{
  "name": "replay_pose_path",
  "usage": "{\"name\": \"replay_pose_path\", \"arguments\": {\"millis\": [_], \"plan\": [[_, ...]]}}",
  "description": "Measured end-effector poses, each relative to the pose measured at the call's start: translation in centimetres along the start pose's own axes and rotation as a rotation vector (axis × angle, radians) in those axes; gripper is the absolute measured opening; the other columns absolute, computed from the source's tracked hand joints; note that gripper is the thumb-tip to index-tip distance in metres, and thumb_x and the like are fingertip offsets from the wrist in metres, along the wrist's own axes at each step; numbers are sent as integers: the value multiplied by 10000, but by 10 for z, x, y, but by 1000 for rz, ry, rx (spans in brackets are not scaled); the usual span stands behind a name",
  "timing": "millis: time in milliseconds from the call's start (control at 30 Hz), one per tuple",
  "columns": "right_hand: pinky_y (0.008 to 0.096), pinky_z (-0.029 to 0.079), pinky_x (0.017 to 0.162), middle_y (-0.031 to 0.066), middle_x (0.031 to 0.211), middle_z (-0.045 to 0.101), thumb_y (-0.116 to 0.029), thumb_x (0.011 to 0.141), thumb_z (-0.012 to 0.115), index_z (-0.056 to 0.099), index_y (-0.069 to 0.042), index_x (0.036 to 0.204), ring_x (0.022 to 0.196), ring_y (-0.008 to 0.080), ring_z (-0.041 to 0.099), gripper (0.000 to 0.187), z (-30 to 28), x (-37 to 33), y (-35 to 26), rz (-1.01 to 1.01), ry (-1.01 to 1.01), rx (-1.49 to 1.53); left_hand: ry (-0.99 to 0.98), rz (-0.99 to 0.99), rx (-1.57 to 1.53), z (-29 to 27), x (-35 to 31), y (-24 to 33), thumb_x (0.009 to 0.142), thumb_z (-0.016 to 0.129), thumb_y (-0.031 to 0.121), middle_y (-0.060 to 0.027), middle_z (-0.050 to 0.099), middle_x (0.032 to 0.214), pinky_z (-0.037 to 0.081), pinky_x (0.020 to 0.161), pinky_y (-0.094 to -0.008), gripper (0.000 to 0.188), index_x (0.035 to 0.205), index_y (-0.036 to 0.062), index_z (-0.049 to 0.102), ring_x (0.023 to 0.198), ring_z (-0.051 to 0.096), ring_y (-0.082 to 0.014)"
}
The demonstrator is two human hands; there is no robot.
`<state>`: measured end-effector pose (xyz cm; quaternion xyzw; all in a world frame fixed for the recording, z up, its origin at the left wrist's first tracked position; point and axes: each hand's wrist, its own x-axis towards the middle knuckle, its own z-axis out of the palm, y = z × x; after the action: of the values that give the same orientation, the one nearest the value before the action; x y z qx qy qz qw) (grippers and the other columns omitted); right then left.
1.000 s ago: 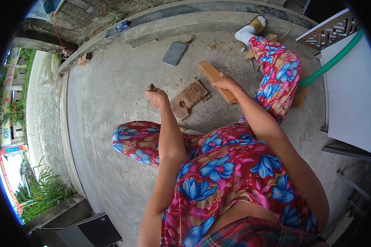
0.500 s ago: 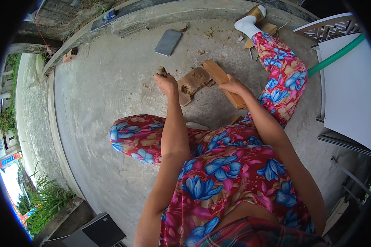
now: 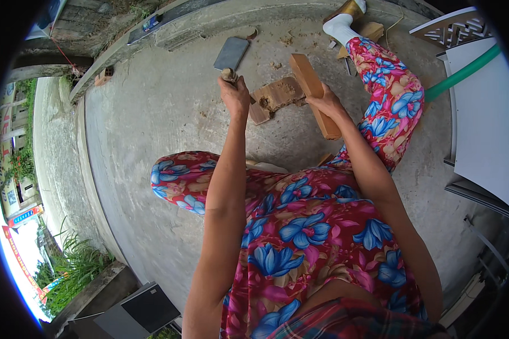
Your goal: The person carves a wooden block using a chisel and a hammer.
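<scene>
My left hand (image 3: 234, 97) is closed around a short tool with a rounded, light-coloured wooden handle end (image 3: 228, 74) showing above the fist. Most of that tool is hidden by my fingers, so its kind is unclear. In my right hand (image 3: 327, 105) is a long rectangular block of orange-brown wood (image 3: 308, 76), gripped along its right side and tilted. Between the two hands, a worn brown wooden board (image 3: 280, 93) lies on the concrete, with a rough, dirt-filled hollow in it. The block's left edge overlaps the board in view; whether they touch, I cannot tell.
A flat dark grey slab (image 3: 232, 52) lies farther off on the concrete floor (image 3: 152, 107). Wood pieces (image 3: 371, 30) are near my outstretched foot. A green hose (image 3: 464, 73) crosses a white panel (image 3: 483, 107) at right. A low concrete kerb (image 3: 90, 152) runs along the left.
Both hands appear higher in the picture, with the wooden block and tool still held. The board also appears higher, and the whole view has shifted slightly.
</scene>
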<state>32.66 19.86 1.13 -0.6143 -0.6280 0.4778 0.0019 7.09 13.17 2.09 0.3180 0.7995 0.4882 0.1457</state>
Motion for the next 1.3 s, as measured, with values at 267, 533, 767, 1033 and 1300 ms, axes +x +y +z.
{"name": "replay_pose_path", "arguments": {"millis": [267, 533, 767, 1033, 1300], "plan": [[375, 467, 987, 186, 1290, 588, -353, 770, 718, 397, -26, 1444, 1178, 298, 585, 815, -17, -31, -28, -169, -5, 282, -179, -54, -195, -40, 13, 12, 869, 669, 146, -129, 648, 820, 532, 658, -339, 300, 1036, -15, 480, 714, 662, -206], [343, 550, 699, 126, 1031, 617, -318, 832, 687, 356, -67, 1475, 833, 206, 654, 766, -26, -59, -11, -209, -151, 392, -222, -295, -518, -26, -8, -32, 885, 681, 122, -72, 631, 801, 536, 561, -278, 215, 964, 9, 516, 674, 640, -146], [296, 521, 559, 72, 826, 575, -291, 873, 653, 355, -66, 1458, 624, 144, 608, 694, -58, -64, -23, -209, -173, 507, -288, -302, -715, -4, -8, -4, 887, 719, 140, -108, 635, 823, 571, 555, -312, 339, 1031, -9, 451, 701, 664, -185], [301, 532, 566, 77, 847, 574, -356, 865, 662, 392, -83, 1401, 659, 151, 618, 659, -42, -43, -17, -167, -52, 671, -27, -487, -712, 33, -39, -33, 866, 746, 149, -139, 610, 878, 576, 466, -321, 384, 1015, -15, 432, 651, 671, -220], [302, 533, 564, 77, 859, 580, -354, 872, 654, 417, -87, 1372, 674, 150, 619, 614, -36, -38, -13, -183, 9, 706, 193, -450, -893, 32, -54, -43, 903, 706, 170, -118, 575, 872, 566, 461, -319, 322, 1008, -6, 457, 573, 648, -220]]}}
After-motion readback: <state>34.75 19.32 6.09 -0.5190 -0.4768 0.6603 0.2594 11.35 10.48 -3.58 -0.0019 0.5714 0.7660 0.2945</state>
